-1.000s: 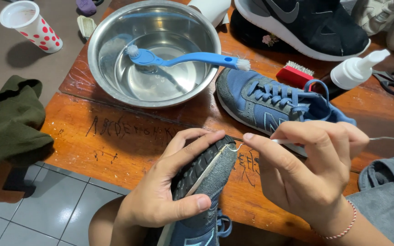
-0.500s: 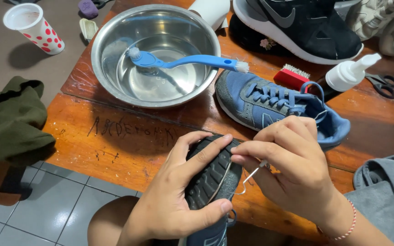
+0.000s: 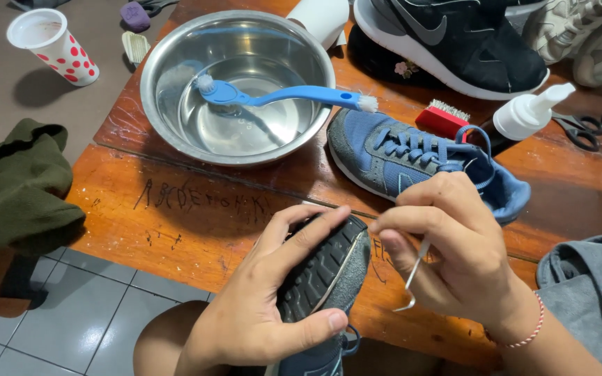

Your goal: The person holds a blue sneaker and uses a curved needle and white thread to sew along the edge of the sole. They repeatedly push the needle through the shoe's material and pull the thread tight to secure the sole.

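Grey-blue shoe point(image 3: 325, 275), sole upward, at the near edge of the wooden table point(image 3: 196, 216), above the lap. Left hand point(image 3: 259, 306) wrapped around it: fingers over the tread, thumb pressed on the side. Right hand point(image 3: 454, 244) just beside the sole, fingers pinched closed on a thin bent metal hook point(image 3: 412, 278), its tip hanging below the fingers. Behind the hands, a matching blue shoe point(image 3: 412, 157) lying upright on the table. Further back, a steel bowl point(image 3: 238, 83) with a blue brush point(image 3: 287, 96) resting across it. To the right, a red brush point(image 3: 444, 120), white spray bottle point(image 3: 527, 115), scissors point(image 3: 580, 129) and black sneaker point(image 3: 454, 38). Left, off the table: dotted paper cup point(image 3: 53, 45), green cloth point(image 3: 19, 188).
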